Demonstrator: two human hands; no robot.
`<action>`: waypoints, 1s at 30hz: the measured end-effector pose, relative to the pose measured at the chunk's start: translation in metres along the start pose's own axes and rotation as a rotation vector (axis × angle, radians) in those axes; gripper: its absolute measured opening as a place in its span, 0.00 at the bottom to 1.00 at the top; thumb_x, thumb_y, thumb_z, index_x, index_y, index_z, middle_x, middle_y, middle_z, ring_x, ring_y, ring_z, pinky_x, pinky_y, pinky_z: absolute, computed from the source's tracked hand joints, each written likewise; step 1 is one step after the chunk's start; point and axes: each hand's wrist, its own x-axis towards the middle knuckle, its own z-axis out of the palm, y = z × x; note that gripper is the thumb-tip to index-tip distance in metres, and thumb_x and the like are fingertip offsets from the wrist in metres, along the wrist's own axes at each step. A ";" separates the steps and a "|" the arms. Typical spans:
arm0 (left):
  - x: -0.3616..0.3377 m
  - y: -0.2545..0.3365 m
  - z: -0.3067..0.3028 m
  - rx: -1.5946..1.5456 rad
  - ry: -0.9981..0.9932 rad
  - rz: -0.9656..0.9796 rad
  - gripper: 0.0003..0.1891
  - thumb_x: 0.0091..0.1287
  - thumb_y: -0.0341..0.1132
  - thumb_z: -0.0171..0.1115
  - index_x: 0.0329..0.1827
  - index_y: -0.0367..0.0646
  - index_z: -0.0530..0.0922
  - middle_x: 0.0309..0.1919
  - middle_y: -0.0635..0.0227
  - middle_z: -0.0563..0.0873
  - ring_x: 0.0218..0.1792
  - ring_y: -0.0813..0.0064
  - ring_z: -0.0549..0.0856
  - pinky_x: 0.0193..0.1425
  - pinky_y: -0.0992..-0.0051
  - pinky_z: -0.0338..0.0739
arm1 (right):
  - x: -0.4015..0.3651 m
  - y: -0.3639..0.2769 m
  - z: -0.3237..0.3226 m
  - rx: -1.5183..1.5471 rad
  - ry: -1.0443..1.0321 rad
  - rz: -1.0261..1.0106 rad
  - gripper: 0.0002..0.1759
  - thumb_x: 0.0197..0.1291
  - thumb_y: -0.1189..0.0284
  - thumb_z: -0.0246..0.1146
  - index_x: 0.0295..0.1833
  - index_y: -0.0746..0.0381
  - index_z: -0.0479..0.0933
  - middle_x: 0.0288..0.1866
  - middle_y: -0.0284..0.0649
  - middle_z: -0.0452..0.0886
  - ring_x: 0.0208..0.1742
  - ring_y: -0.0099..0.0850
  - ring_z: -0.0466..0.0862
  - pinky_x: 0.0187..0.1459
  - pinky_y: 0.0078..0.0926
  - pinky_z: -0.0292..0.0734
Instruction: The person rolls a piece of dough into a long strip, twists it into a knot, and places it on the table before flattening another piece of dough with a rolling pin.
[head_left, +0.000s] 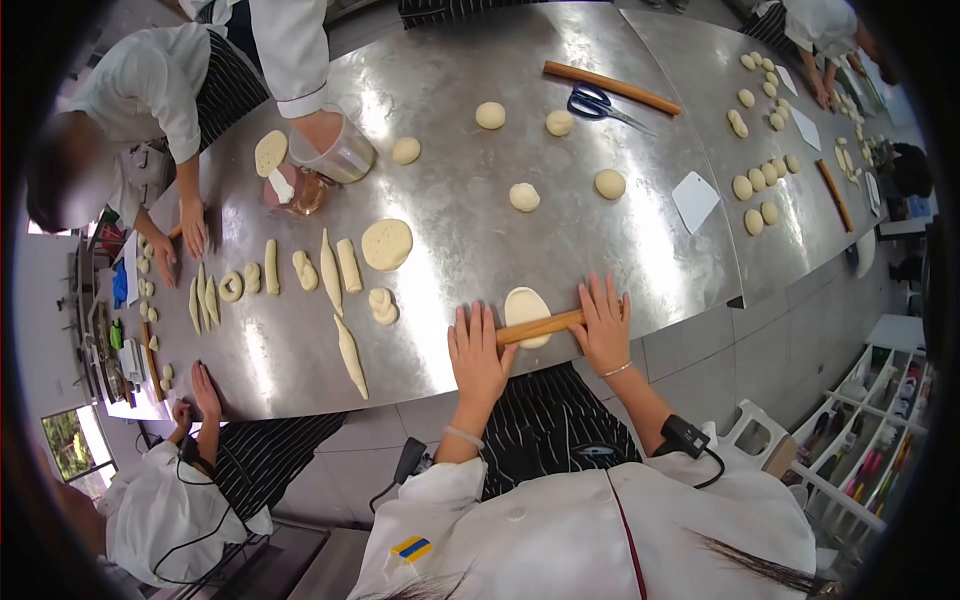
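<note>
A wooden rolling pin (545, 326) lies across a flattened oval of pale dough (526, 301) near the front edge of the metal table. My left hand (478, 358) rests over the pin's left end, fingers stretched out and apart, thumb beside the wood. At the other end, my right hand (605, 328) presses flat on the pin with its fingers spread. Neither hand is wrapped round it. Dough shows above and below the pin. Beyond are round dough balls (609, 184); to the left lie a knotted piece (383, 306) and a flat round (387, 245).
Blue-handled scissors (606, 106) lie beside another rolling pin (612, 87). A white scraper (695, 202) is at the right. A person's hand reaches into a clear container (340, 150). Shaped dough strips (349, 357) lie left; other people work around the table.
</note>
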 end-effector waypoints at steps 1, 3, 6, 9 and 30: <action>-0.010 -0.001 0.000 -0.025 -0.029 0.022 0.39 0.63 0.53 0.61 0.74 0.41 0.64 0.75 0.56 0.61 0.77 0.51 0.56 0.77 0.48 0.48 | -0.012 0.000 -0.001 0.050 -0.016 0.003 0.42 0.57 0.54 0.64 0.74 0.60 0.61 0.80 0.44 0.55 0.80 0.46 0.53 0.74 0.59 0.45; -0.030 -0.003 0.003 -0.072 -0.103 0.057 0.43 0.63 0.55 0.61 0.76 0.39 0.58 0.77 0.53 0.58 0.77 0.48 0.53 0.77 0.46 0.44 | -0.034 0.000 -0.003 0.101 -0.028 0.003 0.45 0.56 0.52 0.64 0.75 0.61 0.60 0.80 0.45 0.54 0.80 0.46 0.52 0.74 0.59 0.44; -0.058 -0.004 0.012 -0.078 -0.086 0.103 0.44 0.63 0.57 0.61 0.76 0.39 0.59 0.77 0.53 0.57 0.77 0.48 0.53 0.77 0.46 0.44 | -0.060 -0.002 -0.006 0.143 -0.068 0.026 0.46 0.56 0.51 0.64 0.76 0.63 0.58 0.80 0.47 0.53 0.81 0.47 0.50 0.75 0.59 0.42; -0.083 -0.006 0.019 -0.047 -0.108 0.124 0.44 0.64 0.59 0.59 0.76 0.39 0.59 0.76 0.52 0.58 0.77 0.47 0.53 0.78 0.46 0.43 | -0.082 -0.002 -0.009 0.108 -0.110 0.025 0.48 0.56 0.50 0.64 0.76 0.64 0.57 0.80 0.48 0.52 0.81 0.48 0.49 0.76 0.58 0.42; -0.008 -0.001 0.006 -0.040 -0.015 -0.030 0.41 0.64 0.56 0.59 0.76 0.41 0.61 0.77 0.60 0.59 0.78 0.50 0.52 0.78 0.44 0.40 | -0.003 -0.003 -0.005 0.111 -0.090 0.022 0.47 0.58 0.49 0.63 0.78 0.57 0.56 0.82 0.44 0.50 0.80 0.52 0.49 0.72 0.68 0.41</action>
